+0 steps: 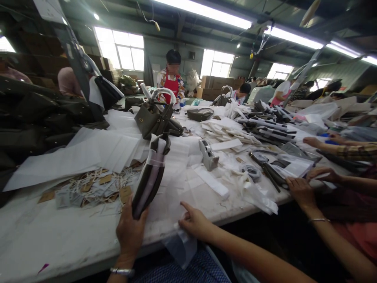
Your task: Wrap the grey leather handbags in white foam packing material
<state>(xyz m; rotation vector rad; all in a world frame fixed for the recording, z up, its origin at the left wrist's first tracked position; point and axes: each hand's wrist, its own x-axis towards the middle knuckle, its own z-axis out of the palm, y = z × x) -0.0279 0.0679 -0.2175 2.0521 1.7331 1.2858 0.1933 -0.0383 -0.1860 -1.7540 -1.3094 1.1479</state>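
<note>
My left hand is wrapped round the lower end of a folded bag strap. The strap is dark olive, doubled over, with white wrapping along it and a clear band round its upper part; it stands tilted above the table. Just to the right, my right hand has its index finger stretched out, while the other fingers curl on a clear plastic bag that hangs over the table edge. Left of the strap lies a heap of tags with strings. White sheets are spread behind it.
An olive handbag stands farther back, near a grey tape dispenser. Wrapped straps are piled at back right. A co-worker's hands work at the right; another person in a red apron stands across the table.
</note>
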